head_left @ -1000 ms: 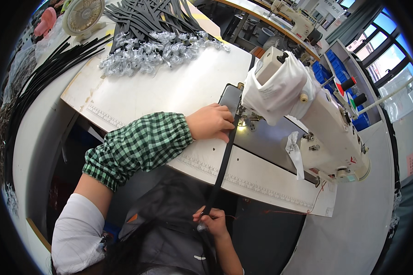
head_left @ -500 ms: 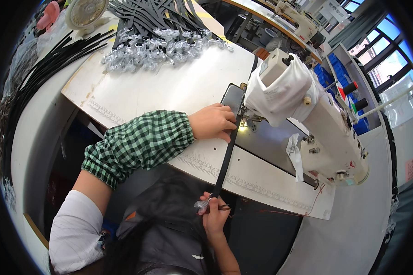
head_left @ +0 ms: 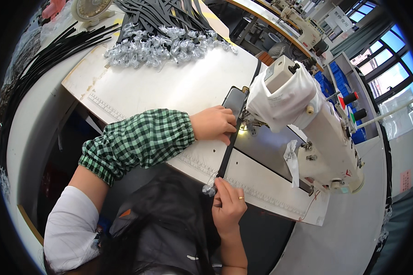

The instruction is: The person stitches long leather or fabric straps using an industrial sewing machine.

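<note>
A long black strap point(head_left: 226, 157) runs from the sewing machine's needle area toward my body, across the front edge of the white table. Beside the needle area my left hand point(head_left: 214, 123) lies over the strap, fingers curled and thumb against it. At the near end my right hand point(head_left: 228, 204) pinches the strap between thumb and fingers. A clear plastic-wrapped piece point(head_left: 209, 189) hangs at that end, next to my fingertips. The sewing machine point(head_left: 323, 126) has a white cloth point(head_left: 280, 103) draped over its head. A small light glows by the needle, which is largely hidden.
A heap of black straps with clear-wrapped ends point(head_left: 158, 48) covers the far side of the table point(head_left: 137, 87). Thin black strips point(head_left: 41, 64) lie at the left near a small fan point(head_left: 91, 10). Thread spools point(head_left: 351, 98) stand behind the machine at right.
My right hand has moved up and forward to the table's front edge, bringing the strap's wrapped end with it. My left hand has stayed nearly in place on the strap.
</note>
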Motion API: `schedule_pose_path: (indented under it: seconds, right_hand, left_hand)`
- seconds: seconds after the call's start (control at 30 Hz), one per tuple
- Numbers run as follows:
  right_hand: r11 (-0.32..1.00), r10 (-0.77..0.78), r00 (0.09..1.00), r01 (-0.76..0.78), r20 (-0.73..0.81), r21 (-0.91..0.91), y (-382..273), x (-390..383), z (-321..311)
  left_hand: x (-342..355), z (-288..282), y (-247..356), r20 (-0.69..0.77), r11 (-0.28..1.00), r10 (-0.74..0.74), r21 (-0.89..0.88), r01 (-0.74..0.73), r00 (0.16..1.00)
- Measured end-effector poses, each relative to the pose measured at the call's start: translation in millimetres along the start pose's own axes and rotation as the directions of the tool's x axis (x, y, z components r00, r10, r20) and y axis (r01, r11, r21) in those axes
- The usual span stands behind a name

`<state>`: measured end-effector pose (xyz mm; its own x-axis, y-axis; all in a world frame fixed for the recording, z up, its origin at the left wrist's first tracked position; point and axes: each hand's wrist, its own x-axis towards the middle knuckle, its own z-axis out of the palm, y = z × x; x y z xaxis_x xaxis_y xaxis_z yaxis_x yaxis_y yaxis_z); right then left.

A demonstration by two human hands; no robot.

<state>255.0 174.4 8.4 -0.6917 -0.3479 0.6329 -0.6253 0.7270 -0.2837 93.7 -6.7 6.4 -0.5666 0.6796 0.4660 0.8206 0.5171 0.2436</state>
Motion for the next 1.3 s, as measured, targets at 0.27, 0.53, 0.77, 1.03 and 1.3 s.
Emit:
schedule_pose_path:
  seconds: [0.27,0.53,0.77,1.03,1.3]
  right_hand:
    - [1.000,-0.022,0.998,0.022,0.062,0.014,19,19,3]
    - [0.998,-0.060,0.986,0.061,0.159,-0.005,41,35,7]
    - [0.994,-0.097,0.965,0.108,0.243,-0.032,58,53,13]
    - [0.993,-0.115,0.964,0.113,0.242,0.022,74,72,22]
    - [0.999,-0.012,0.937,0.024,0.348,-0.030,81,87,23]
  left_hand:
    - [0,-2,2,-0.013,1.000,0.010,-0.006,-0.010,1.000]
    - [-1,1,1,-0.025,1.000,0.023,-0.014,-0.024,0.999]
    - [0,5,-1,-0.047,0.999,0.033,-0.039,-0.035,0.998]
    - [-2,4,2,-0.038,0.998,0.061,-0.023,-0.062,0.997]
    - [10,0,-2,0.071,0.985,-0.047,0.169,0.035,0.996]
